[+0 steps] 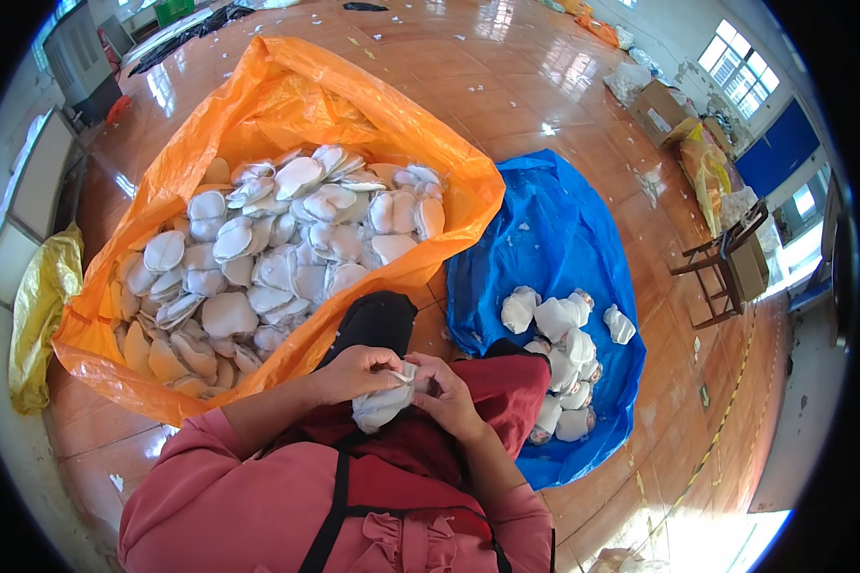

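Observation:
Over my lap, both hands grip one small white cloth piece (380, 409), soft and pouch-like. My left hand (354, 374) pinches its upper edge from the left. My right hand (449, 401) is closed on the upper right side of it, fingers curled and partly hidden. Ahead and to the left stands a large open orange plastic bag (377, 100), filled with flat, rounded white and beige pads (296, 229). A blue plastic sheet or bag (559, 224) lies to my right, with several rounded white cloth bundles (564, 355) on it.
A yellow plastic bag (43, 315) leans by the left wall. At the right stand a wooden chair (726, 263), a cardboard box (659, 115) and a yellow sack (705, 177). White scraps dot the reddish tiled floor (478, 86). A grey cabinet (78, 62) is far left.

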Demonstrator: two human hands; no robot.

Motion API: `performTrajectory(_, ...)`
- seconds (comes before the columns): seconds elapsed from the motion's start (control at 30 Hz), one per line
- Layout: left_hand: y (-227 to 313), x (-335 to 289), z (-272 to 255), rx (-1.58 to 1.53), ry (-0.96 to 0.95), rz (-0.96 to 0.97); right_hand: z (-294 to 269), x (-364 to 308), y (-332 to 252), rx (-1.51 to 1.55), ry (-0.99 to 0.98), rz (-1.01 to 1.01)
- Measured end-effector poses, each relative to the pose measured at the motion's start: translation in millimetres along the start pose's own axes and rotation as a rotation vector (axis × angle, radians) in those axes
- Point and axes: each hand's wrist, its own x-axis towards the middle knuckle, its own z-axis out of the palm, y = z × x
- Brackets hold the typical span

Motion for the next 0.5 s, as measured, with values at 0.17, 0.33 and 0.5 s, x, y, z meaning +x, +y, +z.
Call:
performTrajectory(0.17,-4.0,-4.0,4.3,-0.045,-0.046,-0.034,8.0,-5.6,-12.0,-0.121,-0.053,0.165)
performTrajectory(0.33,-6.6,-7.2,12.6,0.08,-0.038,-0.044,17.6,-19.2,3.9,-0.26,-0.04,0.128)
performTrajectory(0.5,-3.5,-7.7,21.1,0.268,0.02,-0.041,32.9,-24.9,8.7,-0.267,0.015,0.329)
